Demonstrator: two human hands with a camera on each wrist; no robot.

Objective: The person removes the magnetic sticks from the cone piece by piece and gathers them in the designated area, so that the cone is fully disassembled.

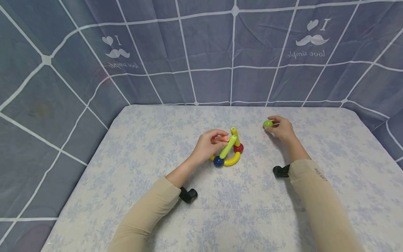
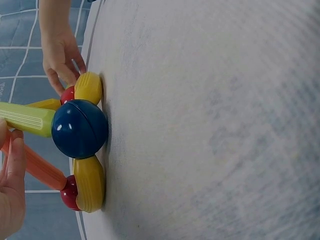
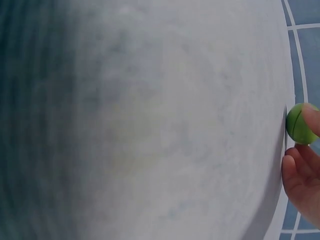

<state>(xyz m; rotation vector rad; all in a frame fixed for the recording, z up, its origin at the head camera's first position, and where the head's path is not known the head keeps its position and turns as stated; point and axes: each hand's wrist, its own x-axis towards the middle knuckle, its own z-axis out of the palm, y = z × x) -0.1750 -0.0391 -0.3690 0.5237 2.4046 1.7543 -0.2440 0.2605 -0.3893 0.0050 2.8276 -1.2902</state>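
Observation:
My left hand (image 1: 205,146) pinches an orange magnetic rod (image 2: 42,167) that leans up from a red ball (image 2: 69,193). This rod belongs to a small frame of balls and rods on the table. Its base has yellow curved pieces (image 1: 232,160) joined by a dark blue ball (image 2: 80,129) and red balls. A light green rod (image 1: 228,147) rises from the blue ball, close to my left fingers, and a yellow rod (image 1: 235,137) stands on another red ball (image 1: 238,148). Off to the right, my right hand (image 1: 281,128) holds a green ball (image 3: 300,124) between thumb and fingers, at the tabletop.
A pale blue flowered cloth covers the table (image 1: 239,210). Behind and at the left hangs a grey-blue curtain (image 1: 207,45) with white lines. Black wrist mounts (image 1: 188,195) stick out from both sleeves near the tabletop.

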